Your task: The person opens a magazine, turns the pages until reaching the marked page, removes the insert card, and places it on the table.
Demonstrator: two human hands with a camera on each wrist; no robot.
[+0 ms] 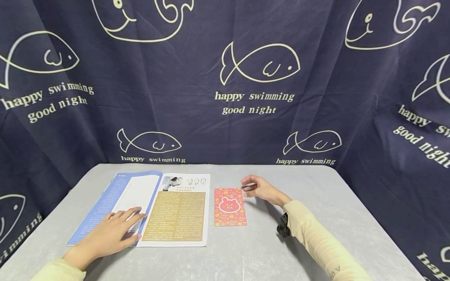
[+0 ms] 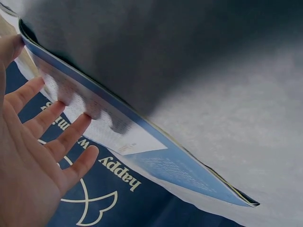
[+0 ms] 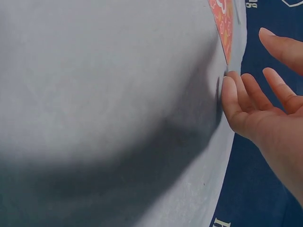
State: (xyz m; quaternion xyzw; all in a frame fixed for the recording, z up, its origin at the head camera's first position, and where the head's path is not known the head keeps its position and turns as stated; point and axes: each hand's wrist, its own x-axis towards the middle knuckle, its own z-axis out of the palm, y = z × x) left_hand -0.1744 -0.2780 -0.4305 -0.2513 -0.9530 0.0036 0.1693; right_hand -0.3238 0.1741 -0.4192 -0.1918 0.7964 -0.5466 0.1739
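An open magazine (image 1: 175, 210) lies on the left part of the table, with a blue left page and a brown text block on the right page. My left hand (image 1: 110, 232) rests on the blue page near the fold, fingers spread; in the left wrist view the same hand (image 2: 42, 137) shows its fingers apart from each other. To the right of the magazine lies a pink card (image 1: 230, 207) with a bear face, flat on the table. At the card's top right corner is my right hand (image 1: 261, 189), fingers loosely bent and thumb apart, holding nothing visible. The right wrist view shows this hand (image 3: 260, 101) beside the card's corner (image 3: 224, 28).
The grey table (image 1: 267, 249) has rounded far corners. Dark blue cloth (image 1: 246, 132) with white fish drawings and lettering hangs behind it and at both sides. A small black device (image 1: 283, 226) is worn at my right wrist.
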